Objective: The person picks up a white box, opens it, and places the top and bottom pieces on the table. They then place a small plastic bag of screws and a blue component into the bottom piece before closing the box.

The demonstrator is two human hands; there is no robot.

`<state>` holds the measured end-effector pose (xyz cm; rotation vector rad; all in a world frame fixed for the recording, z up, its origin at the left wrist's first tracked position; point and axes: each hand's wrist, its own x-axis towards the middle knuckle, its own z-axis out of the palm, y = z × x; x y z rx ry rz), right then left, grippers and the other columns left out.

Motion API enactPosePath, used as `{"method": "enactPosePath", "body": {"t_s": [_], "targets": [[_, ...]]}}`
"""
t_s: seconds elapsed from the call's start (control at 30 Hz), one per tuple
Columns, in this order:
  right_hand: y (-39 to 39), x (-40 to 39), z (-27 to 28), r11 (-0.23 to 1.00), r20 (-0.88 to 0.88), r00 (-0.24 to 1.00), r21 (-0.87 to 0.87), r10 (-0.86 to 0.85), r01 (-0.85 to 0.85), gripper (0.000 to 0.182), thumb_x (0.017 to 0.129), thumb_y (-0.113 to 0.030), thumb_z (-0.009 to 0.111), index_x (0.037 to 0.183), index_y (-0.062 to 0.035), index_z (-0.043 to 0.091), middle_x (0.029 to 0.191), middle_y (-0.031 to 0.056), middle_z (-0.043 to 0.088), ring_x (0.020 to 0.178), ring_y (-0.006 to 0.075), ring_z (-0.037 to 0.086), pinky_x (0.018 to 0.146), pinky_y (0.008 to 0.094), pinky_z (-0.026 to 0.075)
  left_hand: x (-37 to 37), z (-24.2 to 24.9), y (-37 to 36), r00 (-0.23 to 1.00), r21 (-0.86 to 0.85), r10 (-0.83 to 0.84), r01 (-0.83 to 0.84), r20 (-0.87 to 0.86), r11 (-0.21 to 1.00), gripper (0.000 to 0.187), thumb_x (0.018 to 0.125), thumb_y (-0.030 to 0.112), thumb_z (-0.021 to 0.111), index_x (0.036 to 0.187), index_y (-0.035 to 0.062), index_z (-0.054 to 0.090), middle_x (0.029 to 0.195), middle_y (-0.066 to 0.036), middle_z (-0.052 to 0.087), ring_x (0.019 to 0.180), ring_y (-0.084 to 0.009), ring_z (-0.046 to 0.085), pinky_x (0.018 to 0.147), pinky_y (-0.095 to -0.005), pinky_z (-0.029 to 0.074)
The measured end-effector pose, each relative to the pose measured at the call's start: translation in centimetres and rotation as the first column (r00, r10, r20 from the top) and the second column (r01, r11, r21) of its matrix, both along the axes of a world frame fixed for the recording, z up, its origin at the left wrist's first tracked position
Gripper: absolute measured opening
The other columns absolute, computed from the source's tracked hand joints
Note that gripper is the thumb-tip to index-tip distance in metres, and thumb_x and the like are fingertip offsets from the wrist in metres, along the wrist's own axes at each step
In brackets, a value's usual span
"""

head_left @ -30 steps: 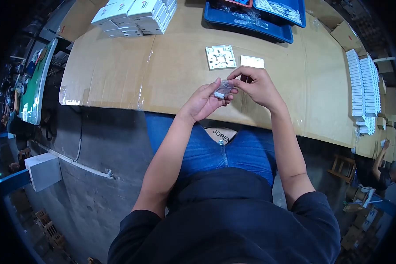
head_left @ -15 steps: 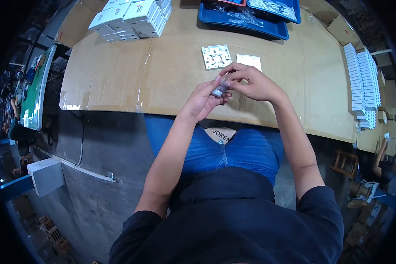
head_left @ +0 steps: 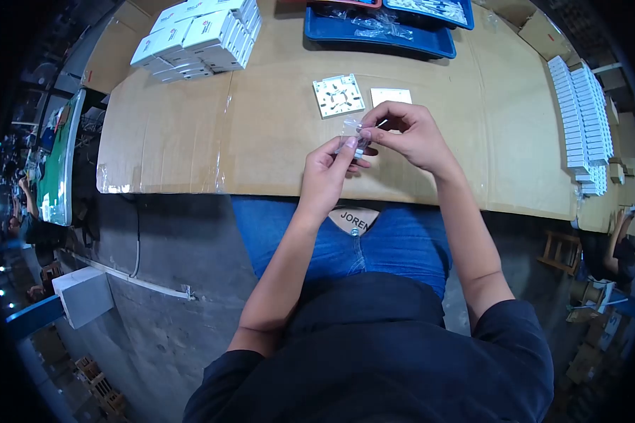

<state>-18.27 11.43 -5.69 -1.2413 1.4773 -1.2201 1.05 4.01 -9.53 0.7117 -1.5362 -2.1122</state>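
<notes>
Bag (head_left: 350, 130) pinched in both hands!

Left hand (head_left: 324, 176) grips it, thumb on top; right hand (head_left: 418, 139) nips its edge between thumb and fingertips. Just beyond the hands lie the white base (head_left: 327, 99) and, near it, the white plate (head_left: 390, 94); farther out, the blue tray (head_left: 329, 29).

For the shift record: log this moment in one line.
left hand: holds clear bag | right hand: pinches clear bag | white slotted piece: on tabletop beyond hands
</notes>
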Motion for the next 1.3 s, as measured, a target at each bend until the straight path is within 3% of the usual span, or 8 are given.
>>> {"method": "enactPosePath", "body": {"t_s": [0.1, 0.17, 0.23, 0.43, 0.5, 0.63, 1.23, 1.3], "targets": [[0.5, 1.8, 0.3, 0.974, 0.317, 0.930, -0.065, -0.186, 0.217, 0.029, 0.093, -0.002, 0.078, 0.118, -0.0008, 0.064, 0.098, 0.0035, 0.069, 0.086, 0.0075, 0.066, 0.078, 0.0215, 0.055, -0.5, 0.2, 0.5, 0.999, -0.034, 0.049, -0.049, 0.004, 0.998, 0.033, 0.110, 0.026, 0.057, 0.123, -0.0016, 0.069, 0.108, -0.009, 0.076, 0.094, -0.0120, 0.070, 0.082, -0.0256, 0.053], [0.7, 2.4, -0.2, 0.950, 0.305, 0.922, -0.127, -0.238, 0.287, 0.030, 0.093, -0.001, 0.077, 0.120, 0.0002, 0.064, 0.099, 0.0042, 0.069, 0.089, 0.0077, 0.066, 0.080, 0.0216, 0.055, -1.1, 0.5, 1.0, 0.995, -0.065, 0.094, -0.094, 0.010, 0.993, 0.030, 0.108, 0.023, 0.061, 0.123, -0.0025, 0.068, 0.107, -0.008, 0.076, 0.094, -0.0109, 0.069, 0.085, -0.0265, 0.053], [1.1, 2.7, -0.2, 0.917, 0.299, 0.909, -0.184, -0.291, 0.354, 0.031, 0.094, 0.000, 0.076, 0.122, 0.0012, 0.063, 0.101, 0.0048, 0.069, 0.091, 0.0079, 0.066, 0.082, 0.0216, 0.055, -1.7, 1.4, 1.7, 0.928, -0.081, 0.359, -0.367, -0.102, 0.927, 0.024, 0.105, 0.016, 0.067, 0.119, -0.0036, 0.069, 0.106, -0.008, 0.074, 0.097, -0.0111, 0.067, 0.089, -0.0267, 0.053], [2.2, 3.4, -0.1, 0.938, 0.328, 0.902, -0.107, -0.281, 0.331, 0.033, 0.094, 0.003, 0.073, 0.126, 0.0028, 0.062, 0.105, 0.0064, 0.069, 0.094, 0.0084, 0.066, 0.084, 0.0219, 0.055, -1.7, 1.8, 2.1, 0.900, 0.079, 0.377, -0.368, -0.218, 0.926, 0.020, 0.102, 0.008, 0.070, 0.117, -0.0059, 0.068, 0.107, -0.009, 0.072, 0.098, -0.0115, 0.067, 0.089, -0.0254, 0.054], [2.1, 3.8, -0.3, 0.909, 0.463, 0.823, -0.081, -0.330, 0.409, 0.027, 0.094, 0.002, 0.074, 0.120, 0.0027, 0.065, 0.105, 0.0061, 0.070, 0.094, 0.0081, 0.066, 0.085, 0.0217, 0.055, -1.9, 1.9, 2.1, 0.893, 0.095, 0.393, -0.382, -0.221, 0.919, 0.020, 0.102, 0.008, 0.069, 0.116, -0.0063, 0.068, 0.107, -0.009, 0.072, 0.098, -0.0115, 0.067, 0.089, -0.0254, 0.054], [2.6, 3.7, -2.0, 0.917, 0.472, 0.806, 0.011, -0.356, 0.398, 0.019, 0.095, 0.001, 0.074, 0.112, 0.0025, 0.068, 0.103, 0.0052, 0.071, 0.094, 0.0077, 0.066, 0.085, 0.0217, 0.055, -2.0, 1.8, 2.0, 0.888, 0.126, 0.410, -0.391, -0.210, 0.911, 0.019, 0.103, 0.008, 0.069, 0.115, -0.0068, 0.068, 0.106, -0.009, 0.072, 0.098, -0.0117, 0.068, 0.089, -0.0254, 0.055], [2.4, 5.1, -2.7, 0.869, 0.509, 0.784, -0.129, -0.355, 0.477, 0.009, 0.097, 0.001, 0.071, 0.106, 0.0028, 0.069, 0.098, 0.0028, 0.071, 0.090, 0.0068, 0.066, 0.080, 0.0222, 0.054, -1.7, 1.7, 2.4, 0.893, -0.031, 0.418, -0.429, -0.165, 0.903, 0.017, 0.102, 0.007, 0.069, 0.110, -0.0072, 0.069, 0.101, -0.008, 0.073, 0.095, -0.0106, 0.067, 0.087, -0.0251, 0.055], [2.4, 5.5, -2.7, 0.837, 0.493, 0.798, -0.222, -0.346, 0.500, 0.007, 0.098, 0.002, 0.070, 0.104, 0.0026, 0.068, 0.099, 0.0029, 0.070, 0.091, 0.0070, 0.066, 0.079, 0.0225, 0.054, -1.7, 1.6, 2.5, 0.893, -0.013, 0.411, -0.421, -0.183, 0.907, 0.017, 0.102, 0.007, 0.069, 0.111, -0.0069, 0.069, 0.102, -0.008, 0.073, 0.096, -0.0108, 0.067, 0.088, -0.0252, 0.055]]}}
